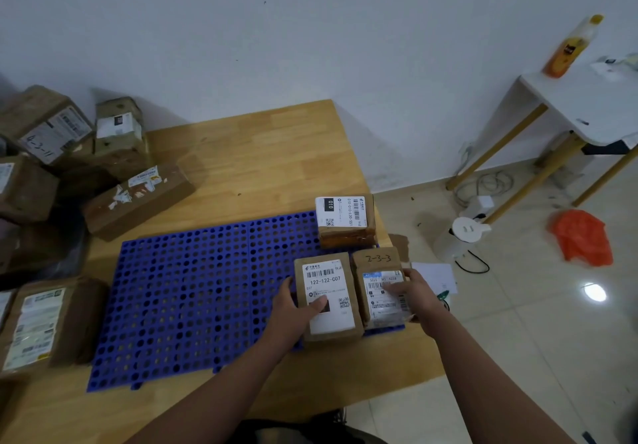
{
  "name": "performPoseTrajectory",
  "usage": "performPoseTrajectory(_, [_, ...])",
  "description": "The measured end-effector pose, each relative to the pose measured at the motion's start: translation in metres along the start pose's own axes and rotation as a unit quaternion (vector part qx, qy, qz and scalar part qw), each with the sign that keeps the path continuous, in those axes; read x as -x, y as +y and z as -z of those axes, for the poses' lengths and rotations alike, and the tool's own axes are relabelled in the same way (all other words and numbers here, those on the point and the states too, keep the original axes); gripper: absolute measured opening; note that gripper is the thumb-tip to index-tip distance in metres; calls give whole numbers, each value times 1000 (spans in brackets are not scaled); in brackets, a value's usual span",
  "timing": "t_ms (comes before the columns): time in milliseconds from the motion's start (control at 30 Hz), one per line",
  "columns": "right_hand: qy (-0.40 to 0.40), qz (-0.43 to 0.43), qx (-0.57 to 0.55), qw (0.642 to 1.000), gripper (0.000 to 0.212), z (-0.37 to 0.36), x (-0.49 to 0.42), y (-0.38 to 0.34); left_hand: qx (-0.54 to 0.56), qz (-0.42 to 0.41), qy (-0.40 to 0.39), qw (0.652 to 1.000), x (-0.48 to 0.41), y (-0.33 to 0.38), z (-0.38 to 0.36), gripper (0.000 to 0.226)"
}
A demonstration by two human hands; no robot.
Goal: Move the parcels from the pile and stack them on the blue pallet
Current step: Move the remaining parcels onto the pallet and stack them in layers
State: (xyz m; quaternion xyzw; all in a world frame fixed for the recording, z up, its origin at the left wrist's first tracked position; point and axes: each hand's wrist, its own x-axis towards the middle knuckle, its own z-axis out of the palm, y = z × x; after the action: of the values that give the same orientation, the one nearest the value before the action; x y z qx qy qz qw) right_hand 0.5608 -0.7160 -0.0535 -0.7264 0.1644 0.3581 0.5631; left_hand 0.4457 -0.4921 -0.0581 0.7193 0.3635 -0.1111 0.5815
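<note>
At the left edge of the light wooden bench (248, 153) sits the pile of brown cardboard parcels (69, 153), several bearing white shipping labels, with one more labelled brown parcel (48, 326) near the front left corner. Beside them, the blue perforated plastic pallet (186, 298) lies flat across the middle of the bench, most of its surface bare. On its right end stand three parcels: a small brown box with a white "010" label (345, 221) at the far right corner, and two flat brown parcels side by side at the near right corner. The left hand (297, 309) grips the brown parcel labelled "122-122-C07" (328, 300), thumb laid across the label and fingers curled round its left side. The right hand (419, 297) holds the brown parcel marked "2-3-3" (379, 288), thumb on top; its other fingers seem wrapped round the right side, though they are mostly hidden. The two parcels appear to touch.
</note>
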Motion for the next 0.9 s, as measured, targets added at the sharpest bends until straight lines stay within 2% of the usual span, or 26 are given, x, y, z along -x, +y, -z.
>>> performPoseTrajectory(133, [-10,6,3,1000,53,-1,1,-6,7,-8,0,1000,0,-2,1,89])
performPoseTrajectory(200, [35,46,12,998,62,-1,2,-17,10,-20,43,999,-5,2,6,78])
performPoseTrajectory(300, [98,130,92,982,65,-2,-7,-44,-19,-60,124,990,-23,24,16,58])
performPoseTrajectory(367, [112,163,162,967,61,-9,-16,-63,-50,-89,138,985,-36,47,20,54])
performPoseTrajectory(467, [103,178,243,948,61,-24,-30,-87,-104,-96,85,986,-54,76,17,56])
performPoseTrajectory(600, [88,173,285,939,56,-34,-44,-107,-161,-77,-2,984,-77,105,10,65])
performPoseTrajectory(767, [74,148,323,932,53,-32,-54,-115,-199,-61,-31,978,-94,118,7,69])
performPoseTrajectory(900, [54,121,333,934,57,-28,-60,-114,-241,-79,-29,967,-94,115,3,59])
